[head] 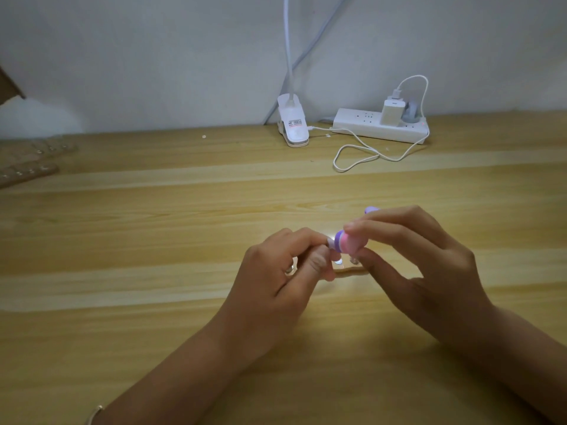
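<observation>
A small pink and purple round object hangs just above the wooden table, between my two hands. My right hand pinches its pink end between thumb and forefinger. A purple bit shows past the right fingers. My left hand has its fingers curled, with thumb and forefinger at the object's purple end; a ring sits on one finger. What the left fingers pinch is too small to tell. Glints of light show on the table under the hands.
At the back against the wall stand a white clip lamp base and a white power strip with a charger and a looping white cable. A keyboard lies at the far left.
</observation>
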`<state>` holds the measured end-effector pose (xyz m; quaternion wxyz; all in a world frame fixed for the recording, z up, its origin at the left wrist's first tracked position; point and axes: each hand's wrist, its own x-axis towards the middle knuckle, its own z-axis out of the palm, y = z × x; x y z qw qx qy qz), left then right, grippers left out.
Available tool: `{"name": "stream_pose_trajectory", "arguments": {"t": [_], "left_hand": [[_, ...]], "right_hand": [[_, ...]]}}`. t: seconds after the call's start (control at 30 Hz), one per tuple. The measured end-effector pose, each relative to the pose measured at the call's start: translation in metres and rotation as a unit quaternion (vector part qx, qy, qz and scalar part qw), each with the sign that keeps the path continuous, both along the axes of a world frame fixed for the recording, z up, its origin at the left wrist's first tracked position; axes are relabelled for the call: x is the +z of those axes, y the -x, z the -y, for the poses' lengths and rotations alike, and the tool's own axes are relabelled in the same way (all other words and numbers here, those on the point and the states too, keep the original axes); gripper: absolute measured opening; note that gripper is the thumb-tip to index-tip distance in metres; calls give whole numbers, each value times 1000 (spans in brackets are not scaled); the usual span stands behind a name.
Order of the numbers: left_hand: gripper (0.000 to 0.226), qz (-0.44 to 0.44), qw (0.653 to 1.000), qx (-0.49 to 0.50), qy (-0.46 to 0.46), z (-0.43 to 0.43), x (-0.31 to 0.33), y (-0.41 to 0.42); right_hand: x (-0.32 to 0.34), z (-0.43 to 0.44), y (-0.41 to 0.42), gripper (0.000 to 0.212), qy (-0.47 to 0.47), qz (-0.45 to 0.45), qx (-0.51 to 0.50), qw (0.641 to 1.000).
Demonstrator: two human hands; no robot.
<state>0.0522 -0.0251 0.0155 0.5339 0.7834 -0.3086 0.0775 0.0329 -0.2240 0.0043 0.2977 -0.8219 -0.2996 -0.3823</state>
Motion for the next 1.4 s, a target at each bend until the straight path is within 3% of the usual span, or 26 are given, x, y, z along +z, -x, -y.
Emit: {"name": "stream_pose_trajectory", "arguments": {"t": [0.4, 0.67, 0.97, 1.23, 1.4], "left_hand": [[19, 21, 999, -11, -22, 0, -3, 0], [25, -83, 993, -81, 35, 1, -1, 0], [24, -226, 959, -142, 94, 1, -2, 1], [25, -251, 953, -147, 90, 1, -1, 0], [25, -268, 947, -150, 100, 2, -2, 0]], "right_hand": [[-2, -6, 3, 28, 39, 9, 47, 998], [1, -1, 0, 23, 11, -14, 69, 997], [3, -1, 0, 24, -4, -32, 94, 995], [4, -3, 0, 25, -1, -51, 120, 991], [5, 4, -5, 24, -9, -66, 77, 995]]}}
